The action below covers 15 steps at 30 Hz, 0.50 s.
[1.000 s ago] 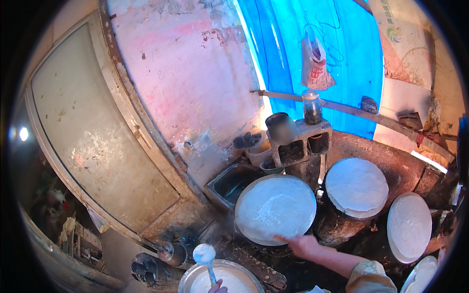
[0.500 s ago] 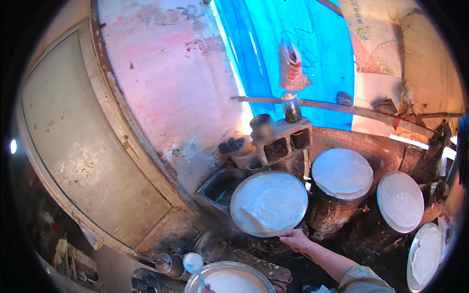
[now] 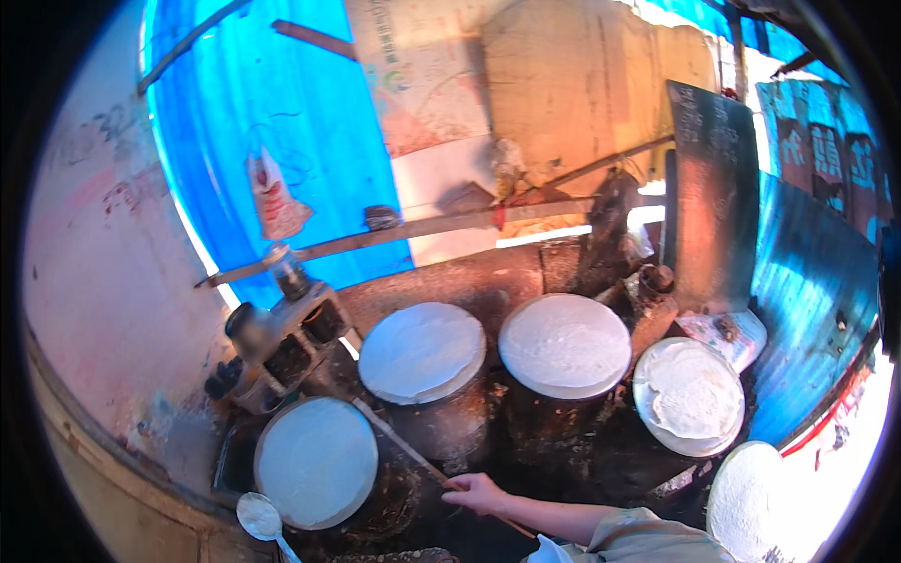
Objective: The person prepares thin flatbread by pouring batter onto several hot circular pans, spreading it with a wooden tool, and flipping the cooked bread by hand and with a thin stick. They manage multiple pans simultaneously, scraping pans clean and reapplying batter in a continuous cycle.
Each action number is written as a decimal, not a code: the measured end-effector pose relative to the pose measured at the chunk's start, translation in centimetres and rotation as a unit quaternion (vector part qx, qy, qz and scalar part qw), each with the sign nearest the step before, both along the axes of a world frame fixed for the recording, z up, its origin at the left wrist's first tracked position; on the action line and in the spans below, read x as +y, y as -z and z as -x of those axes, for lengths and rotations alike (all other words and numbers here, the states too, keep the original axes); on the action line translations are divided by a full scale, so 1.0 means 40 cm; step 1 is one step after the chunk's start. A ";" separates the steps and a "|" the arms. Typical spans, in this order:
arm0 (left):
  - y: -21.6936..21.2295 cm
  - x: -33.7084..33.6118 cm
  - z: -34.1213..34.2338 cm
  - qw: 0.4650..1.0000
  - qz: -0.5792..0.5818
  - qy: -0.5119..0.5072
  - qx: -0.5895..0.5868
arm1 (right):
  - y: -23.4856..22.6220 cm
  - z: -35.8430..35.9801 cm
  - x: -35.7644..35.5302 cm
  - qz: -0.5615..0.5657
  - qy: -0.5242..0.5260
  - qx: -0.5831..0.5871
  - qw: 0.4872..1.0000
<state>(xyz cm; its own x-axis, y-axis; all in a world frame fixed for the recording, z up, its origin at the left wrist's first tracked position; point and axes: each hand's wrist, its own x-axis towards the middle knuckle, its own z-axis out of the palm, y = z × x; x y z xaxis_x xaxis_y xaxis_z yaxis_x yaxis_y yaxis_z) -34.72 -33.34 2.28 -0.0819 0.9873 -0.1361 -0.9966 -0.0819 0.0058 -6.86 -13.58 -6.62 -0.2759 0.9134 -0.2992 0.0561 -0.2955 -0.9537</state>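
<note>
My right hand is closed round a long, thin wooden stick, flat like a spatula. The stick's far end points up and left, beside the nearest round griddle, whose top bears a smooth white layer of batter. At that griddle's lower left edge a ladle with white batter in its bowl comes up from the lower rim. Its handle runs out of view, and my left hand does not show. To the right, a second griddle and a third griddle carry white rounds on dark drum-like stoves.
Farther right are a fourth griddle with a wrinkled white sheet and a fifth white round. Cement blocks with a glass jar stand at the back left. A dark upright board rises behind the stoves.
My view has swung to the right. The stick has left the leftmost griddle's surface and now lies to its right. The ladle has come up to that griddle's edge; my left hand has gone out of view.
</note>
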 end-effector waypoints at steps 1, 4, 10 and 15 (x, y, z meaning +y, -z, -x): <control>-0.005 0.036 -0.042 1.000 0.000 0.013 -0.005 | 0.139 -0.065 0.039 -0.047 0.053 -0.040 0.997; -0.003 0.122 -0.155 1.000 0.016 0.026 0.001 | 0.109 -0.284 0.032 -0.153 0.178 -0.139 0.962; -0.019 0.300 -0.347 0.987 0.037 0.150 -0.034 | 0.076 -0.674 -0.074 -0.224 0.327 -0.327 0.858; -0.018 0.407 -0.518 0.965 0.036 0.246 -0.084 | 0.052 -0.888 -0.215 -0.121 0.487 -0.398 0.768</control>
<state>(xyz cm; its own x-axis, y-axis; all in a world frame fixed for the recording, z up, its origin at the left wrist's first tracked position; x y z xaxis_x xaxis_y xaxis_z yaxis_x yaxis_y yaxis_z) -14.01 -17.07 3.02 0.4245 0.8883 -0.1756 -0.9017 0.3969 -0.1715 28.65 -22.17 -8.69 0.7558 0.6258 0.1929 0.5152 -0.3865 -0.7650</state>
